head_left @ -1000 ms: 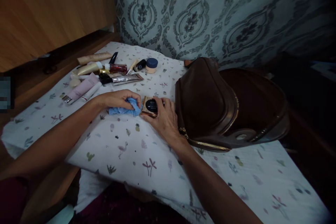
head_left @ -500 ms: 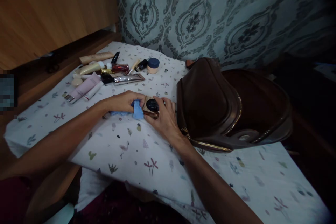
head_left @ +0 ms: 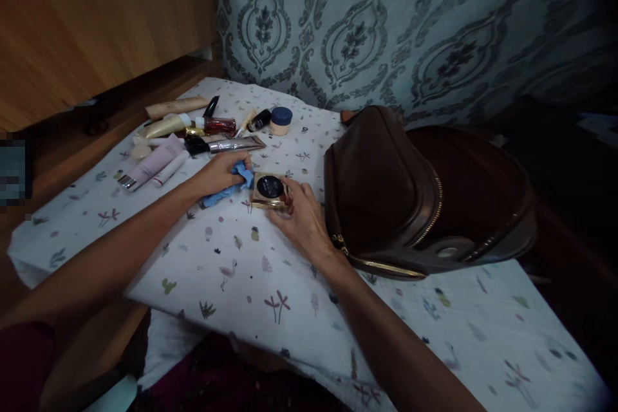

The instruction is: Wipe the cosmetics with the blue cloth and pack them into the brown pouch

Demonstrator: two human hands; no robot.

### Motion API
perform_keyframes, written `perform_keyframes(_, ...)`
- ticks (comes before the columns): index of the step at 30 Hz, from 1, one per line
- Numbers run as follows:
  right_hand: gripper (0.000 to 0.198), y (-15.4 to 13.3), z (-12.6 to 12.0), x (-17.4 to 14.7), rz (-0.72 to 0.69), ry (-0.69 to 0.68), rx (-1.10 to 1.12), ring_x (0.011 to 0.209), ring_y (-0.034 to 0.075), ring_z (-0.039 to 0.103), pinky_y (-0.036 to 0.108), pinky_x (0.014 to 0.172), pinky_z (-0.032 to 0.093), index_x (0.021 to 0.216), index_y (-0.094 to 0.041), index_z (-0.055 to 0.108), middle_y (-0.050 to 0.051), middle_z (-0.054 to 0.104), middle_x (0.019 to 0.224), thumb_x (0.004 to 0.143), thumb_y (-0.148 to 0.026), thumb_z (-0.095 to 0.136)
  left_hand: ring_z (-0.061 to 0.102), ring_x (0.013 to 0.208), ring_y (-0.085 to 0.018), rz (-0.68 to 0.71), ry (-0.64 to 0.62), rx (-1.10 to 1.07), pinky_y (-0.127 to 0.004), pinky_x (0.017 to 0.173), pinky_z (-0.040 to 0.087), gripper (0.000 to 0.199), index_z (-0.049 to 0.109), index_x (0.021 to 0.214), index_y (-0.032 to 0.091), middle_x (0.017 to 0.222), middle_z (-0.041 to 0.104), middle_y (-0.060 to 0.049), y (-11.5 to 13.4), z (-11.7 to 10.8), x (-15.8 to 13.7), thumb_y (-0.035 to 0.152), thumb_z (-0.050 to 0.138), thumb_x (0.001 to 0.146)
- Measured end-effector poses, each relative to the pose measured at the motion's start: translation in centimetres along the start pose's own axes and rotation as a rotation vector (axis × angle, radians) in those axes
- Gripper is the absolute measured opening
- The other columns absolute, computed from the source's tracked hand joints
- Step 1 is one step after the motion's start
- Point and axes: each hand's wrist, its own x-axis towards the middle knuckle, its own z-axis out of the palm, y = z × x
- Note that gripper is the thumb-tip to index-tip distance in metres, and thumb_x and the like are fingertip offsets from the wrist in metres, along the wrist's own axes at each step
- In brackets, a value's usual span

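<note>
My right hand (head_left: 305, 215) grips a small square gold compact (head_left: 270, 188) with a round black label, holding it by its right side above the patterned cloth. Just left of it, my left hand (head_left: 223, 174) is closed on a crumpled blue cloth (head_left: 226, 192), part of which trails below the wrist. A corner of that cloth is close to the compact's left edge; I cannot tell whether they touch. To the right of my right hand stands a dark brown leather backpack (head_left: 376, 187) with gold zips.
Cosmetics lie in a cluster at the back left: a pink tube (head_left: 153, 164), a silver tube (head_left: 236, 144), a red bottle (head_left: 219, 125) and a blue-lidded jar (head_left: 280, 121). A wooden cabinet (head_left: 106, 19) overhangs the left side. Patterned wallpaper (head_left: 309, 32) rises behind.
My left hand has drawn back up and left with the blue cloth, away from the compact. More of the compact's top shows now, still in my right hand.
</note>
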Motion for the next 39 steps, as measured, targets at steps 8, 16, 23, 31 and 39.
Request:
perform_keyframes(8,0.07,0.4,0.4,0.0,0.04,-0.009,0.005,0.1,0.031,0.068,0.044,0.086,0.054,0.138,-0.015,0.054,0.013,0.072,0.108,0.077,-0.041,0.078,0.051,0.065,-0.011,0.006,-0.215,-0.093,-0.024,0.063,0.042,0.014,0.059,0.083,0.018,0.073,0.058,0.003,1.3,-0.9,-0.3,0.025,0.063,0.072)
perform_keyframes(16,0.079,-0.6,-0.2,0.0,0.142,-0.085,-0.069,0.1,0.034,0.07,0.041,0.08,0.052,0.145,-0.012,0.049,0.016,0.074,0.108,0.079,-0.046,0.075,0.057,0.071,-0.014,-0.118,-0.606,-0.073,-0.022,0.064,0.045,0.021,0.063,0.081,0.02,0.078,0.064,0.002,2.3,-3.2,-0.3,0.022,0.061,0.06)
perform_keyframes(23,0.08,-1.1,-0.9,0.3,0.201,-0.161,-0.089,0.102,0.034,0.069,0.039,0.08,0.051,0.146,-0.013,0.046,0.014,0.073,0.11,0.079,-0.045,0.075,0.047,0.066,-0.011,-0.104,-0.615,-0.05,-0.021,0.06,0.038,0.018,0.053,0.079,0.02,0.071,0.052,0.005,2.7,-2.0,-0.6,0.022,0.06,0.062)
perform_keyframes(31,0.063,-0.4,-0.4,0.1,0.102,-0.042,-0.071,0.107,0.032,0.063,0.042,0.08,0.054,0.128,-0.019,0.055,0.014,0.058,0.125,0.074,-0.045,0.076,0.045,0.07,-0.013,0.016,-0.487,0.112,-0.024,0.064,0.035,0.011,0.049,0.079,0.02,0.074,0.052,0.003,3.8,-1.5,-1.0,0.02,0.055,0.069)
perform_keyframes(39,0.061,-0.4,-0.3,0.1,0.085,-0.05,-0.035,0.086,0.024,0.064,0.043,0.08,0.056,0.13,-0.018,0.055,0.013,0.054,0.124,0.075,-0.035,0.076,0.047,0.071,-0.014,0.047,-0.192,0.149,-0.026,0.067,0.035,0.013,0.052,0.08,0.02,0.075,0.055,0.004,1.7,-0.9,-0.6,0.026,0.057,0.07)
